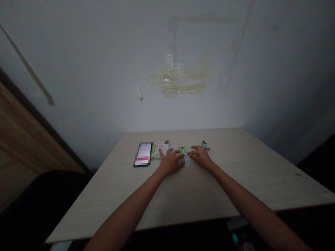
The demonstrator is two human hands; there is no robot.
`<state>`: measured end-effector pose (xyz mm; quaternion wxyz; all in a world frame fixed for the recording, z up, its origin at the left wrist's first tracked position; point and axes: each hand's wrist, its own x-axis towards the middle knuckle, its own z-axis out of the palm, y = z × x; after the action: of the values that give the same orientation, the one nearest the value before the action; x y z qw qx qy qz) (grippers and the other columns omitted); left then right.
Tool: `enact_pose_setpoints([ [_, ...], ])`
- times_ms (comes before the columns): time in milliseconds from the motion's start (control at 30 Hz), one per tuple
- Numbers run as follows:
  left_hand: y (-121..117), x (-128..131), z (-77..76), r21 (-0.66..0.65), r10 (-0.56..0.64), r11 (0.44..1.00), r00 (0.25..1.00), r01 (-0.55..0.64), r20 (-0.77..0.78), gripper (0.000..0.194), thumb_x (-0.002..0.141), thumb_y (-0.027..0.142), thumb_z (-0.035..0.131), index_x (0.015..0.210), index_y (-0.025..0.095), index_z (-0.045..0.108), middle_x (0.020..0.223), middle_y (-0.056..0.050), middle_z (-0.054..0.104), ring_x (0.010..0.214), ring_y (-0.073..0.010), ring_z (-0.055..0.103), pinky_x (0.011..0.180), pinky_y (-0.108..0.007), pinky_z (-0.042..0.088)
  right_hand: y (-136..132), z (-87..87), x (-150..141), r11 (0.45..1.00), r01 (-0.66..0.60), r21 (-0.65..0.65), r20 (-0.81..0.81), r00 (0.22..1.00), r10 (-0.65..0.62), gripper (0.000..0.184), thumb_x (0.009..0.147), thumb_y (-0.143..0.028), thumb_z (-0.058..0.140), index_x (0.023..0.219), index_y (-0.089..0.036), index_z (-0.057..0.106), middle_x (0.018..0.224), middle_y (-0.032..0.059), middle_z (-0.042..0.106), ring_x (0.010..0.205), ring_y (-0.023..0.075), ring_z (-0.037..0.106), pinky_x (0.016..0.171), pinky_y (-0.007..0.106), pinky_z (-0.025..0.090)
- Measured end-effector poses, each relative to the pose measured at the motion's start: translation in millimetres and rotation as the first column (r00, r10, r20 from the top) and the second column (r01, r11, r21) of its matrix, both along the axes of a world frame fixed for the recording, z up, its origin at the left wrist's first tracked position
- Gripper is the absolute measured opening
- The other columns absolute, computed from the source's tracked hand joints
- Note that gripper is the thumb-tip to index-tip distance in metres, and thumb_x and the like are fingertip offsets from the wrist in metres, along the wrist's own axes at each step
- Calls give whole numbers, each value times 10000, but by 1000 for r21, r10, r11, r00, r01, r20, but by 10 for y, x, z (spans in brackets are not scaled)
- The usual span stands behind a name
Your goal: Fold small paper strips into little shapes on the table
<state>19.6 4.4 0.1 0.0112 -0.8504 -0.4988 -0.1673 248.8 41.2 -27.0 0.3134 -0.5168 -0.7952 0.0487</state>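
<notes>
Handling the card (pixel 186 162), lower centre of the frame: the left hand (pixel 170 162) lays spread fingers on it; the right hand (pixel 201 156) reaches its edge (pinching or not, too dim to tell). Next likely calls for steady fingertips.

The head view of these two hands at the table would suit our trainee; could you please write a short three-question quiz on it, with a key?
1. True or false: the phone lies to the left of the printed sheets.
2. Which lies between the left hand and the right hand? A) the phone B) the green-and-white strip C) the printed sheets
3. Fill in: the small crumpled item lies just beyond the ____ hand.

Key: 1. True; 2. B; 3. right
</notes>
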Motion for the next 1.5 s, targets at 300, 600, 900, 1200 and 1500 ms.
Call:
enact_pose_setpoints([
  [300, -63, -40, -4, 26, -43, 999, 999, 42, 13, 390, 878, 519, 591, 1262, 455, 594, 1373, 23, 592, 1354, -339, 388, 1037, -828, -69, -60, 18, 89, 981, -194, 13, -56, 979, 194, 113, 849, -278, 690, 887, -285, 796, 1214, 77, 657, 1151, 246, 554, 1053, 449, 399],
  [600, -89, -63, -11, 3, -39, 999, 999, 39, 24, 415, 861, 534, 610, 1270, 471, 588, 1392, 24, 576, 1356, -348, 380, 1042, -823, -56, -52, -20, 56, 990, -140, 6, -49, 989, 140, 104, 833, -276, 706, 874, -277, 802, 1278, 98, 610, 1223, 265, 488, 1094, 473, 354],
  [900, -82, -70, 5, -20, -22, 1000, 1000, 22, 1, 413, 859, 566, 595, 1265, 487, 586, 1403, 37, 568, 1371, -355, 366, 1035, -835, -41, 33, -5, -28, 1000, -11, -12, -16, 1000, 11, 184, 889, -317, 641, 984, -257, 787, 1245, 124, 618, 1200, 273, 521, 1062, 448, 390],
  [1200, -93, -76, 18, -31, -31, 999, 999, 31, 16, 401, 867, 567, 583, 1261, 493, 580, 1410, 52, 562, 1383, -352, 354, 1027, -841, -49, 25, 76, -71, 998, 34, -50, 118, 993, -27, 273, 948, -342, 552, 1160, -319, 722, 1238, 103, 574, 1175, 253, 513, 1050, 402, 383],
  [1500, -93, -72, 22, -43, -30, 999, 999, 31, 20, 412, 865, 549, 597, 1270, 477, 581, 1421, 45, 552, 1380, -349, 347, 1028, -830, -84, 49, 145, -156, 995, 85, -59, 150, 986, -76, 310, 947, -342, 534, 1215, -347, 689, 1213, 99, 551, 1108, 264, 500, 1006, 423, 392],
])
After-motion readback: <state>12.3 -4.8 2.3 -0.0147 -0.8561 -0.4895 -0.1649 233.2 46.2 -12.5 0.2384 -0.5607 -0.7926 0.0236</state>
